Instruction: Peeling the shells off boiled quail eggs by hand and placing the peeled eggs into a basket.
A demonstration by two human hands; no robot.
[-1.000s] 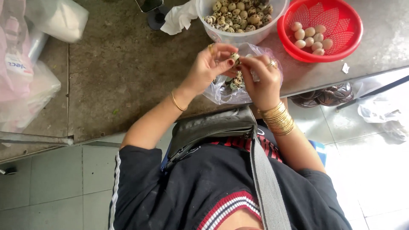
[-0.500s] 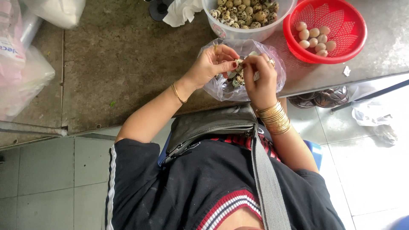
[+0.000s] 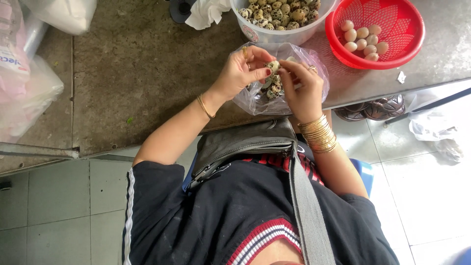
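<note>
Both hands raised since prev: L hand (image 3: pixel 240 73) & R hand (image 3: pixel 301 91) fingertips pinching speckled egg (image 3: pixel 272 65) (over clear bag (image 3: pixel 255 98)).

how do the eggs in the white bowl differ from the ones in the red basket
The eggs in the white bowl are speckled brown, still in shell, and heaped in a big pile. The eggs in the red basket are plain pale, smooth and peeled-looking, and only a few lie there. Both lots are small, similar-sized eggs on the same table.
</note>
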